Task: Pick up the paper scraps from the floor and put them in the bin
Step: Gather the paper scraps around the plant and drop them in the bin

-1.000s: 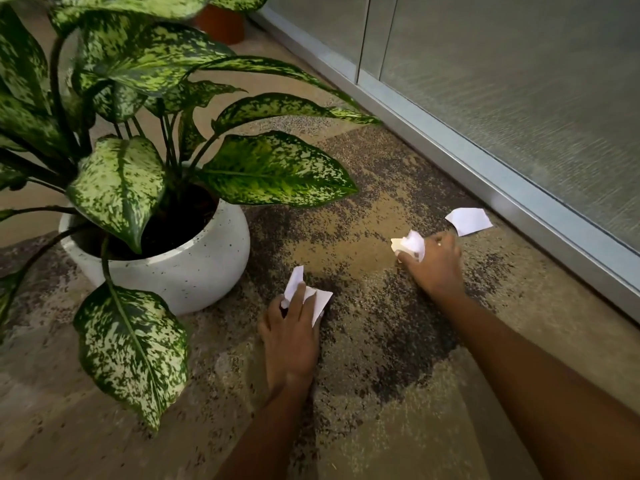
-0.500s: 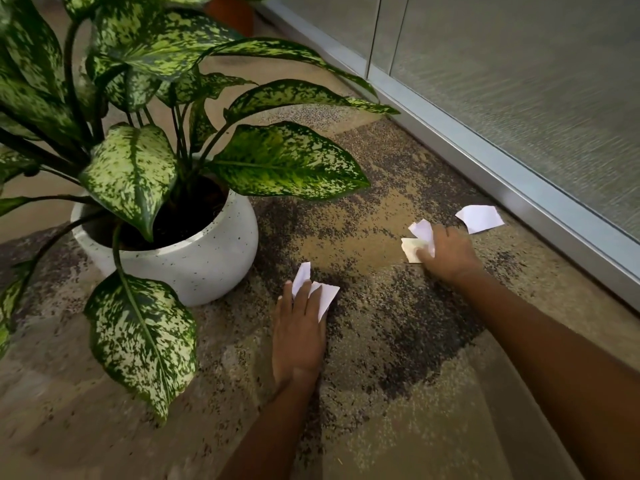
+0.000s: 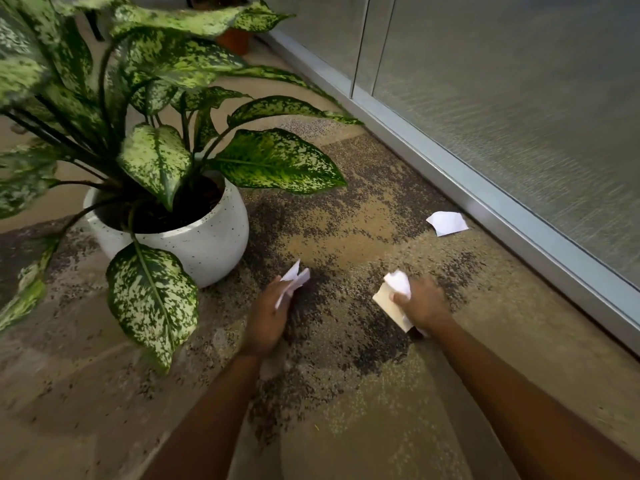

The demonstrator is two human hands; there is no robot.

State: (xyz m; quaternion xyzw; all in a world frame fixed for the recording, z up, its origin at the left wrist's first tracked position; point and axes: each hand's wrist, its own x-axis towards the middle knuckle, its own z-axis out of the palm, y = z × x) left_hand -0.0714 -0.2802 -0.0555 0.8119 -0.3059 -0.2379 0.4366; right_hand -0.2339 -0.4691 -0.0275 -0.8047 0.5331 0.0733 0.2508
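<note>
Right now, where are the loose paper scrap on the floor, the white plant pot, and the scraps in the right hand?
Loose paper scrap [image 3: 446, 223], head view, middle of the sheet.
White plant pot [image 3: 207, 245], head view, front wall.
Right-hand scraps [image 3: 398, 284], head view, white crumpled top.

plant [image 3: 156, 98]: leaves cut off left and top | orange pot [image 3: 235, 39]: mostly behind leaves | hands: fingertips blurred

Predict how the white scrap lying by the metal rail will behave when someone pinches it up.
The white scrap looks thin with a lifted edge, so it is probably light and floppy. Lying flat on carpet, it may slide before lifting.
</note>
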